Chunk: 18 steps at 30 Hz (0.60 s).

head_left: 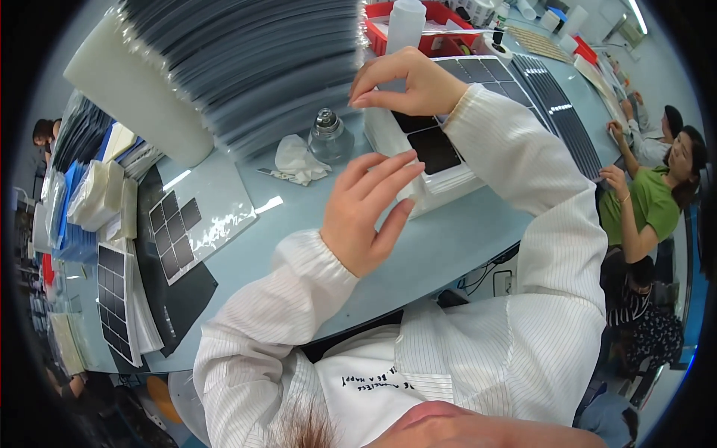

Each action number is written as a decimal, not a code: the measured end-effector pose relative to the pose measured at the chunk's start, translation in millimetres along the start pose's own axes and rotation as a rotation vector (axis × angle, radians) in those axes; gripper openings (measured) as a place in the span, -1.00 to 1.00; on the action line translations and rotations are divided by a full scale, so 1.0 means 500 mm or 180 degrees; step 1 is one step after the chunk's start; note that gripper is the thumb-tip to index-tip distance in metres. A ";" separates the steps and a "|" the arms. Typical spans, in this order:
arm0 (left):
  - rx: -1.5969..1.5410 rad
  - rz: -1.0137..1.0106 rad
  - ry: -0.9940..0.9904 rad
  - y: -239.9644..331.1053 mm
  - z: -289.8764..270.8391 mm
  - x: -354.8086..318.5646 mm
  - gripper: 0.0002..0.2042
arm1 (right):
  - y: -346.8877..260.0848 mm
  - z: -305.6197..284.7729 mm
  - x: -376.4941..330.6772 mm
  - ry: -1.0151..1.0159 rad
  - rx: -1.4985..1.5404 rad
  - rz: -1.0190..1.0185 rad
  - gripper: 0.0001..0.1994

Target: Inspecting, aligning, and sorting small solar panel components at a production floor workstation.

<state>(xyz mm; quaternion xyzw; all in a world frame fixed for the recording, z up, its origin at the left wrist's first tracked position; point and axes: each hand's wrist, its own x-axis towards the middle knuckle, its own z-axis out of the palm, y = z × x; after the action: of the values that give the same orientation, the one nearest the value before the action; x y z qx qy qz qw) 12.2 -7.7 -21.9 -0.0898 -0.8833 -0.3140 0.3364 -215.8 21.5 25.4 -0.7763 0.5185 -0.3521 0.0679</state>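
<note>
My left hand (371, 207) is over the table, its fingers stretched toward the near left corner of a stack of white sheets with black rectangles (435, 151). Nothing shows in that hand. Above the far left part of the same stack is my right hand (409, 81), wrist bent, thumb and forefinger brought together. Whatever may be between those fingertips is too small to make out. Left of the stack stands a clear bottle with a metal top (329, 138), beside a crumpled white tissue (297, 157).
A tall pile of grey sheets (261, 67) rises at the back, beside a thick white roll (138, 86). To the left lie a black-patterned sheet (175, 237) and another stack (112, 302). A red bin (444, 21) is behind. Other people sit at the right.
</note>
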 end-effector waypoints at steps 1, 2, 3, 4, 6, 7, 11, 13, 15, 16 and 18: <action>0.0015 -0.0043 0.0049 0.002 0.010 -0.002 -0.56 | 0.002 0.008 -0.003 0.0154 0.0161 -0.0065 -0.90; 0.0017 -0.0106 -0.0058 0.006 0.014 -0.001 -0.56 | 0.004 0.012 -0.008 0.0325 0.0140 -0.0139 -0.88; 0.0010 -0.0133 -0.0079 0.007 0.018 -0.002 -0.56 | 0.004 0.013 -0.013 0.0332 0.0169 -0.0122 -0.88; -0.0021 -0.0161 -0.0019 0.007 0.023 -0.003 -0.56 | -0.002 0.010 -0.013 0.0359 0.0358 -0.0088 -0.86; -0.0060 -0.0214 0.0023 0.012 0.029 -0.010 -0.56 | -0.011 0.011 -0.015 0.0392 0.0573 -0.0037 -0.84; -0.0278 -0.0376 -0.0055 0.016 0.030 -0.014 -0.55 | -0.016 0.009 -0.017 0.0269 0.0662 0.0051 -0.82; -0.1270 -0.1047 -0.0197 0.049 0.043 -0.028 -0.49 | -0.023 0.000 -0.021 -0.0001 0.0940 0.0303 -0.75; -0.1526 -0.1176 -0.0122 0.063 0.054 -0.032 -0.50 | -0.026 -0.001 -0.022 -0.0026 0.0941 0.0318 -0.74; -0.1782 -0.1308 -0.0028 0.068 0.054 -0.031 -0.50 | -0.028 0.001 -0.022 -0.0067 0.0942 0.0329 -0.73; -0.1751 -0.1246 -0.0018 0.066 0.050 -0.026 -0.50 | -0.029 0.001 -0.023 -0.0047 0.0998 0.0260 -0.71; -0.1725 -0.1196 0.0006 0.058 0.046 -0.018 -0.50 | -0.032 -0.004 -0.022 -0.0041 0.1064 0.0196 -0.69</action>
<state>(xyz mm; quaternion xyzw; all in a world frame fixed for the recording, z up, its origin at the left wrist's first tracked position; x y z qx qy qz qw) 17.3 29.9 -26.7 -0.0113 -0.7684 -0.5943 0.2372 -207.1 38.6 29.4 -0.7402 0.4758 -0.4262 0.2101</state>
